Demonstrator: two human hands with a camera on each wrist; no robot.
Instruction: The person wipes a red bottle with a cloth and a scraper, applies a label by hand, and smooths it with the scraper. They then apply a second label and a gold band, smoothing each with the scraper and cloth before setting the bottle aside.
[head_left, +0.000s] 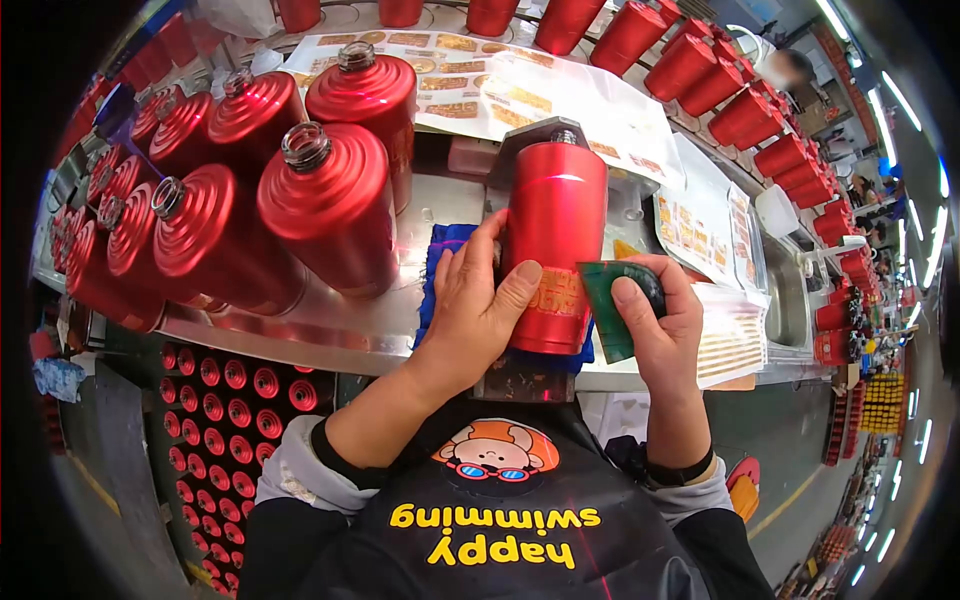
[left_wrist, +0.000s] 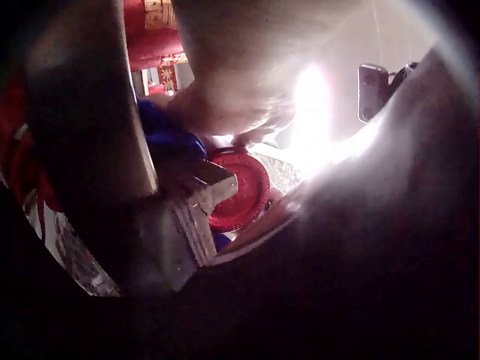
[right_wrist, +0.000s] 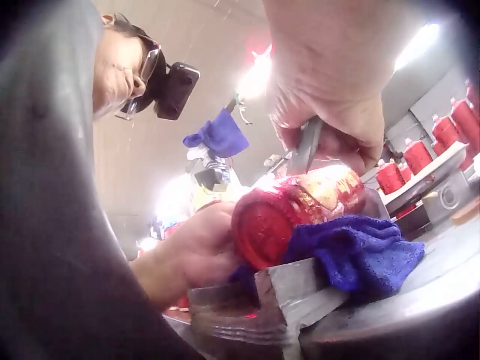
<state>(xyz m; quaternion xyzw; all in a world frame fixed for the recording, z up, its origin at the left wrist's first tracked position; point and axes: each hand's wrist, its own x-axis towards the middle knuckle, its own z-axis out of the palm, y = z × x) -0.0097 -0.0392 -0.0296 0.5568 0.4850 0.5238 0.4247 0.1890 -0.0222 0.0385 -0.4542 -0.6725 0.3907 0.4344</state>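
A red bottle [head_left: 555, 215] lies in front of me on a metal cradle [right_wrist: 292, 292], its neck pointing away. Gold lettering in a decal [head_left: 556, 292] shows near its base. My left hand [head_left: 465, 310] grips the bottle's left side, thumb beside the decal. In my right hand [head_left: 660, 325] I pinch a green scraper [head_left: 606, 318] with a dark grip, its edge at the decal's right side. Blue cloth [right_wrist: 360, 255] is bunched under the bottle. The left wrist view shows the bottle's round base [left_wrist: 246, 191]; most of the left fingers are hidden there.
Several red bottles [head_left: 330, 215] stand upright close by on the left of the metal bench [head_left: 290, 335]. Behind the cradle lie sheets of gold decals [head_left: 520, 90]. More decal sheets [head_left: 695, 225] are at the right. A line of red bottles [head_left: 690, 65] curves along the far side.
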